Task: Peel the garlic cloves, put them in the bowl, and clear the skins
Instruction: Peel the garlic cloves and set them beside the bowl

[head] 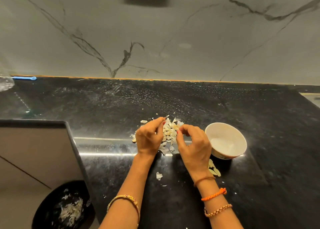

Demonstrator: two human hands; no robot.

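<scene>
We work both hands over the pile of garlic cloves and skins (168,133), which lies on the black countertop (259,125) just left of the white bowl (226,140); that keeps the drop into the bowl short. Left hand (149,138): fingers curled down onto the pile's left edge, prob. pinching skin or a clove, but we cannot tell which. Right hand (194,144): thumb and forefinger curled together at the pile's right edge, apparently nipping a small bit; what it is, we cannot make out. Bowl interior looks bare from this angle, so we judge most cloves are still to go in. Peeled-looking cloves (214,170) lie on the counter just in front of the bowl, beside the right wrist. A stray skin scrap (159,175) sits between the forearms, w/ smaller flecks near it. Below the counter edge, at left, a black bin (64,206) already holds skins; it is well apart from the pile, so clearing means carrying or sweeping skins across. A blue strip (25,78) lies at the backsplash, far left. Nothing stands btwn pile and bowl.
</scene>
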